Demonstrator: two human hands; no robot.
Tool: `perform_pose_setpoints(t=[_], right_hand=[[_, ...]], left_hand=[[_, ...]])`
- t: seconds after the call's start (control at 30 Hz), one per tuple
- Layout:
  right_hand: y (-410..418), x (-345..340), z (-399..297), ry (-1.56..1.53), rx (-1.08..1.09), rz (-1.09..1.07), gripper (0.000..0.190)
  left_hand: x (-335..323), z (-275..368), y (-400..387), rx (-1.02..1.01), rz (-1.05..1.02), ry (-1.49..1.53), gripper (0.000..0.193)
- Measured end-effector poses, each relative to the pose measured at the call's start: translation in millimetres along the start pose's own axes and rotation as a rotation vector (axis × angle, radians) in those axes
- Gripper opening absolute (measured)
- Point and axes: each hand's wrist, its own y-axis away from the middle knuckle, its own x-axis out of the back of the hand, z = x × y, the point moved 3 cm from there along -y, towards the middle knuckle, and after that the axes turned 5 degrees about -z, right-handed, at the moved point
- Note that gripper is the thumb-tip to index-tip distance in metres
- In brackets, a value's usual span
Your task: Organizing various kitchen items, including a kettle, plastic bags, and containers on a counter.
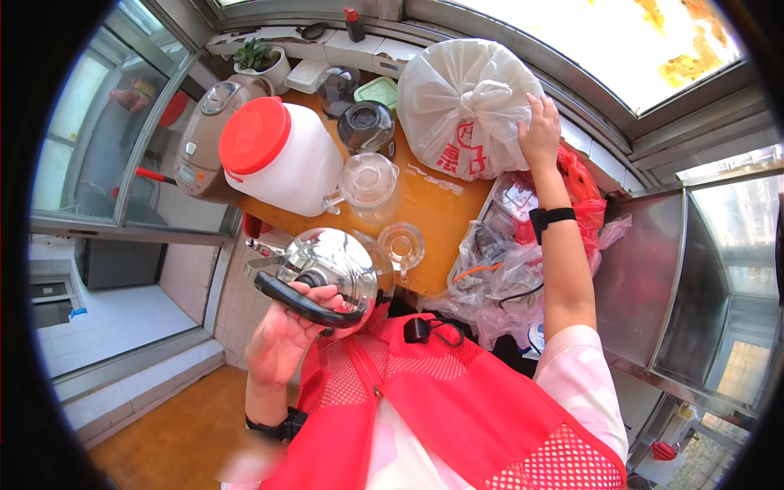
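My left hand is closed around the black handle of a shiny metal kettle, held close to my body at the near edge of the orange table. My right hand rests with spread fingers on the right side of a large knotted white plastic bag with red printing; it grips nothing that I can see. Between the two hands, a clear lidded pitcher and a clear glass mug stand on the table.
A white container with a red lid, a rice cooker, dark glass jars and a potted plant crowd the left and back. Crumpled plastic bags cover a tray at the right. Windows border the table.
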Motion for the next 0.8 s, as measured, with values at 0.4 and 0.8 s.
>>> perform_pose_setpoints(t=[0.4,0.8], right_hand=[[120.6,-40.9,-60.2,-0.212,0.117,-0.969,0.021],[174.3,-10.5,0.4,0.285,-0.041,-0.613,0.016]], left_hand=[[3.7,-1.2,-0.2,0.012,-0.006,-0.035,0.078],[-10.2,6.2,-5.7,0.057,-0.077,-0.102,0.084]])
